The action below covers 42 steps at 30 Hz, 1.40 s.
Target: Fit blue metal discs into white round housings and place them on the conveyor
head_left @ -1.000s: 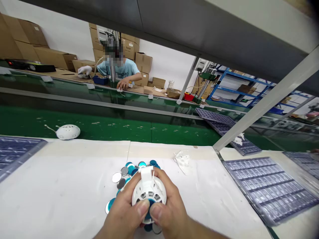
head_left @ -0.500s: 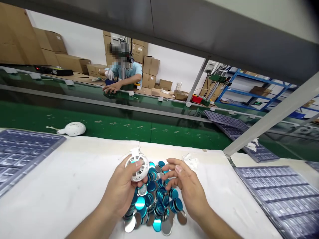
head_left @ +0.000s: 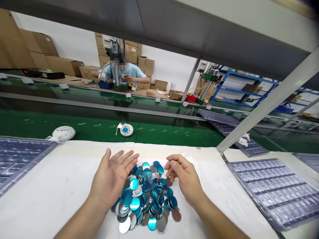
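My left hand (head_left: 111, 176) is open, palm turned up and fingers spread, holding nothing. It is at the left edge of a heap of round metal discs (head_left: 146, 196), some faced in shiny blue, others silver. Over the heap's right side, my right hand (head_left: 185, 177) has loosely bent fingers with gaps between them, and I see nothing held in it. A brownish disc shows just below its fingertips. Beyond my left hand, a white round slotted housing (head_left: 127, 129) with a blue disc at its centre and a short cord lies on the green conveyor belt (head_left: 159, 134).
Another white housing (head_left: 63, 133) is at the belt's near edge, left. Clear compartment trays (head_left: 276, 189) flank the white work surface (head_left: 74, 172). A slanted metal post (head_left: 264, 103) rises at right beneath an overhead shelf (head_left: 189, 30). Across the belt, a co-worker (head_left: 134, 71) sits at a press.
My left hand has let go of the white housing, which now lies on the belt, and has opened. My right hand's fingers have curled more. The co-worker's hand has drawn back from the belt.
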### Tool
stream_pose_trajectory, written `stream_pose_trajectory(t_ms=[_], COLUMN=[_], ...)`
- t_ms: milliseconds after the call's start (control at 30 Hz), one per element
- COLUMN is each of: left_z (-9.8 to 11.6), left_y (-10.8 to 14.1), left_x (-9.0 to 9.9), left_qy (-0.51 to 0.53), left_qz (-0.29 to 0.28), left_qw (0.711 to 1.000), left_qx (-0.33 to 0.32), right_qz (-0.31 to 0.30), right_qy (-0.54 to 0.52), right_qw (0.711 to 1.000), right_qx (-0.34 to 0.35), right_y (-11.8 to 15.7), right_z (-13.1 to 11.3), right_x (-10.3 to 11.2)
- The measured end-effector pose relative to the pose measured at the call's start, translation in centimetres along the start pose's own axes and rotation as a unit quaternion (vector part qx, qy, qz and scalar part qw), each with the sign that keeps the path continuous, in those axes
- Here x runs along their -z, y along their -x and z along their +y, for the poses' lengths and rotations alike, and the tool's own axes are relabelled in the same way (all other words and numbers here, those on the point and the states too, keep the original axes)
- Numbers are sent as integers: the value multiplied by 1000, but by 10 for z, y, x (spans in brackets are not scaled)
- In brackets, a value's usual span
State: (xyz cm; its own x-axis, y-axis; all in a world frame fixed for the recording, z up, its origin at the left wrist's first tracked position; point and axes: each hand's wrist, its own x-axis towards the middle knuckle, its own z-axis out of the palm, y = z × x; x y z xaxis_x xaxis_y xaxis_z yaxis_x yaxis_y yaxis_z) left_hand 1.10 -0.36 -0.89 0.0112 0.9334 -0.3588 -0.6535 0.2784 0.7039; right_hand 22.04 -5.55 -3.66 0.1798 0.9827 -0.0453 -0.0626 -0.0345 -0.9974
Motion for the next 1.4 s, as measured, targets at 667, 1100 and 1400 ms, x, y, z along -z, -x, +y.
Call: stream_pose_trajectory(t_ms=[667, 1100, 1400], left_z=[-21, -33, -15], left_y=[17, 20, 37], left_x=[5, 17, -4], left_qy=[-317, -435, -9], left_qz=[-99, -227, -213], left_qw=[926, 855, 976], left_qx=[-178, -167, 39], right_qz=[-9, -61, 5], right_qy=[89, 437, 539], right_qw=[996, 895, 842], right_qx=[19, 61, -29], right_y=[1, -5, -39], right_z=[4, -16, -13], right_x=[0, 19, 72])
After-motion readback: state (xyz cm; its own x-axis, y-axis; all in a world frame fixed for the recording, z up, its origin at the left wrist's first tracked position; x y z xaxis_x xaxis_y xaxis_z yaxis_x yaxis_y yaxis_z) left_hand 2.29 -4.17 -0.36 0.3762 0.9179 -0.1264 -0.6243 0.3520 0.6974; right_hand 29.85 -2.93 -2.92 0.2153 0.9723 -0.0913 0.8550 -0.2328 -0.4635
